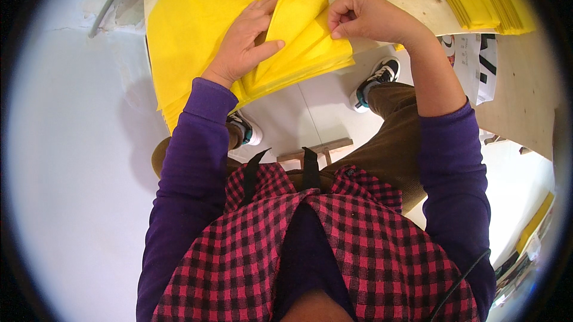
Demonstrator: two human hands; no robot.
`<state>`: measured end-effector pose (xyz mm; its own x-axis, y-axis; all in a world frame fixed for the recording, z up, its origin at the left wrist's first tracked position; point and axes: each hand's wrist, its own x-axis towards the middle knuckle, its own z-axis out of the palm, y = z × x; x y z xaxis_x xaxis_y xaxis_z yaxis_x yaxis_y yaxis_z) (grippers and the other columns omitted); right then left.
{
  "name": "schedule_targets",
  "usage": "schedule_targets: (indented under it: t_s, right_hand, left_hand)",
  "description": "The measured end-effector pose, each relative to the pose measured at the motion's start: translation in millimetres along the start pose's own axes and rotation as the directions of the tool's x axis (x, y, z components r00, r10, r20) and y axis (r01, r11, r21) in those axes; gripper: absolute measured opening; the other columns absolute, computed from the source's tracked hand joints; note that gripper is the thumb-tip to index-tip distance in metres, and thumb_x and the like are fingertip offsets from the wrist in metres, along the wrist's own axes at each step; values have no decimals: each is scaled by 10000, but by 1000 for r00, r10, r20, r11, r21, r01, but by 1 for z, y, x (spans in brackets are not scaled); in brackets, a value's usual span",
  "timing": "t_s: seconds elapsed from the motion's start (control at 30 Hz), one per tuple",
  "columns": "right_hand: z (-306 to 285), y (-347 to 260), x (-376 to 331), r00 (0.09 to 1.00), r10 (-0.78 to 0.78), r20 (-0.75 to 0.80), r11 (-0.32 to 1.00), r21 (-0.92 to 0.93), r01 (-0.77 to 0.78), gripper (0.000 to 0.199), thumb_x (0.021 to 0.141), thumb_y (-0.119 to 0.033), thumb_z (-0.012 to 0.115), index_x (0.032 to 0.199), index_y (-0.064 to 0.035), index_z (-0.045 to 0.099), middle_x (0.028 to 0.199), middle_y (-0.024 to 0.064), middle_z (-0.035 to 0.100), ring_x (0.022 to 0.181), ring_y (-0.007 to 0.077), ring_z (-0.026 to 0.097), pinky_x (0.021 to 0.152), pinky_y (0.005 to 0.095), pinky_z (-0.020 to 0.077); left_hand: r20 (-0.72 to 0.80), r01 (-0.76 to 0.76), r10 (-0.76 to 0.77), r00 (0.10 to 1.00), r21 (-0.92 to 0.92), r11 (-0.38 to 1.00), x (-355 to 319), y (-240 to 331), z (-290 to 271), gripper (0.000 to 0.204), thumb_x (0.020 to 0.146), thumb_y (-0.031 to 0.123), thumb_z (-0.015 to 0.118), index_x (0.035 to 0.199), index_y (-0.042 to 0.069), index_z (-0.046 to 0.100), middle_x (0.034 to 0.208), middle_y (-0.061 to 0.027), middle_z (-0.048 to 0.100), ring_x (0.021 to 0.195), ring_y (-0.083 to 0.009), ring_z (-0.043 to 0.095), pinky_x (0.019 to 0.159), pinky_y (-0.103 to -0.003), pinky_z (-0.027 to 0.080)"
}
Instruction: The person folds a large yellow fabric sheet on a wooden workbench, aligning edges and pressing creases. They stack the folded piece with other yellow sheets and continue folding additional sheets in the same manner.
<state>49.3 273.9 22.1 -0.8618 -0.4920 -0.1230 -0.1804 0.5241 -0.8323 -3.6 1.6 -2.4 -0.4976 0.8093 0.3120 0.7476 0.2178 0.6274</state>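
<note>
Mid-fold: my left hand (245, 41) presses flat on the yellow sheet (298, 29), right hand (367, 17) fingers pinching its folded edge; next, I'd judge, crease it down.

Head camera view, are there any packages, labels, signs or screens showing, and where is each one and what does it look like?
Printed sheet or bag: hanging below the table edge at the right, beside the right hand's forearm; white, flat, with bold black and some red markings, partly hidden.
No screens or signs show; the yellow sheets under the left hand and right hand bear no visible label.
</note>
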Motion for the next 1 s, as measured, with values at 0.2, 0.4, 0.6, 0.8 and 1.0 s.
schedule_targets:
  t_s: [0.2, 0.4, 0.6, 0.8, 1.0]
  right_hand:
    - [-3, -7, 2, 996, -52, -77, 996, -80, 45, 108, 814, -109, 686, 837, -15, 638, 692, -32, 549, 662, 70, 489, 617, 232, 428]
    - [-6, -11, 1, 994, -70, -86, 995, -79, 63, 145, 853, -150, 661, 861, -7, 639, 696, -26, 559, 658, 71, 490, 612, 235, 430]
    - [-4, -11, 2, 987, -93, -130, 994, -77, 83, 158, 822, -162, 657, 823, -4, 661, 678, 63, 621, 637, 133, 542, 634, 286, 463]
    - [-7, -10, 12, 984, -119, -134, 985, -142, 100, 179, 872, -175, 631, 875, 4, 624, 682, -14, 554, 636, 74, 484, 589, 240, 423]
    - [2, -14, 24, 969, -88, -230, 992, -110, 63, 178, 877, -187, 631, 883, -9, 619, 696, -7, 564, 625, 78, 487, 584, 244, 423]
  left_hand:
    - [-8, 13, -13, 1000, 16, 1000, 0, 4, 0, 529, 809, 320, 599, 1228, -2, 562, 1402, -187, 447, 1330, -370, 360, 1123, -436, 230]
    - [15, 12, -12, 1000, 20, 1000, 2, 4, -1, 543, 814, 331, 602, 1234, -11, 555, 1412, -185, 438, 1335, -366, 355, 1123, -436, 230]
    - [-4, 18, -17, 1000, 26, 1000, 0, 4, 0, 442, 812, 348, 616, 1036, -32, 588, 1409, -191, 445, 1328, -377, 365, 1118, -440, 240]
    - [-8, 20, -20, 1000, 23, 1000, 0, 6, -1, 484, 815, 387, 627, 1040, -39, 588, 1412, -193, 442, 1332, -375, 363, 1119, -438, 238]
    - [5, -7, 7, 1000, 26, 1000, 0, 7, -3, 620, 813, 391, 631, 1264, -24, 533, 1420, -187, 435, 1345, -358, 351, 1130, -429, 223]
